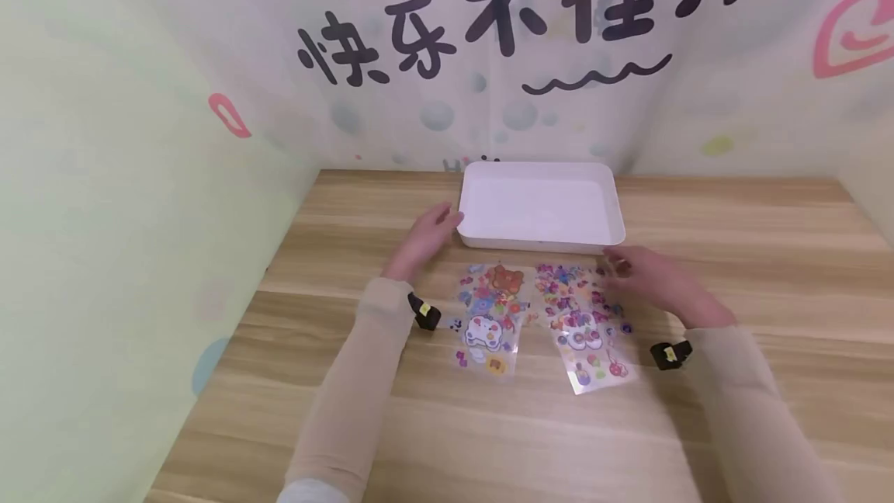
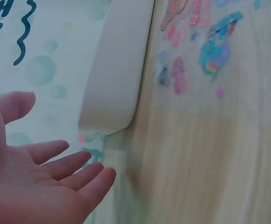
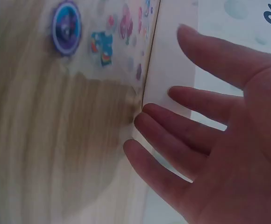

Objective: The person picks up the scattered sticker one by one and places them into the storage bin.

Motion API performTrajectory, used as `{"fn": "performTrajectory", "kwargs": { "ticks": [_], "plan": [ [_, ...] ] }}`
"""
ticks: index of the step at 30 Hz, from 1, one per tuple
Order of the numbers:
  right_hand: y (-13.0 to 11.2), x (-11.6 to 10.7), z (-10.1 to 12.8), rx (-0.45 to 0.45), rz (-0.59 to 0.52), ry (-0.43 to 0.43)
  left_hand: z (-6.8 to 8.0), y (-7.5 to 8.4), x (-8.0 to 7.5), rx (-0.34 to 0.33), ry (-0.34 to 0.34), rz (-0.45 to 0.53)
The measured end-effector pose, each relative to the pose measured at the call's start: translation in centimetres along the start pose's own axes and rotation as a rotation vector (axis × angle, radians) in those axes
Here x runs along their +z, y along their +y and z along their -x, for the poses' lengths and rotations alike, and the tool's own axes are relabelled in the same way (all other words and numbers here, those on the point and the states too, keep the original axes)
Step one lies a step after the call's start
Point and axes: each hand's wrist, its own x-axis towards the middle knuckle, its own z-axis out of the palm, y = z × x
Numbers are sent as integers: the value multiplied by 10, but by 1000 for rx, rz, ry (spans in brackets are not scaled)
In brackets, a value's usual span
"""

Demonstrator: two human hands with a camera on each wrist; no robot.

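A white rectangular tray [image 1: 541,204] stands at the back of the wooden table. My left hand [image 1: 424,237] is beside its left end, fingers spread and nothing held; in the left wrist view the palm and loose fingers of that hand [image 2: 46,163] show near the tray's corner [image 2: 114,79]. Off the tray's front right corner is my right hand [image 1: 649,278], its fingers spread in the right wrist view. Two clear sticker sheets lie in front of the tray: the left one [image 1: 483,332] carries a bear and a white animal, the right one [image 1: 583,332] many small colourful figures.
Behind the tray rises a white cloth [image 1: 433,37] with large dark characters. A pale wall [image 1: 140,200] borders the table on the left. Bare wooden tabletop [image 1: 503,441] stretches in front of the sheets. Each wrist wears a black camera strap.
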Motion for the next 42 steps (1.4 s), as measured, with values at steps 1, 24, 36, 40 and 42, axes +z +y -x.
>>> {"fn": "performTrajectory", "kwargs": {
  "ticks": [1, 24, 36, 40, 42],
  "plan": [
    [-1, 2, 0, -7, -10, -6, -1, -1, 3, -5, -9, 11],
    [-9, 20, -9, 20, -39, 22, -1, -12, 16, 65, 5, 460],
    [-14, 22, -17, 14, -31, 26, -8, -35, 21, 93, 33, 709],
    [-13, 21, -16, 28, -60, -6, -8, -35, 26, 96, 71, 757],
    [-12, 19, -15, 38, -67, -20, -8, -34, 29, 99, 83, 766]
  ]
}}
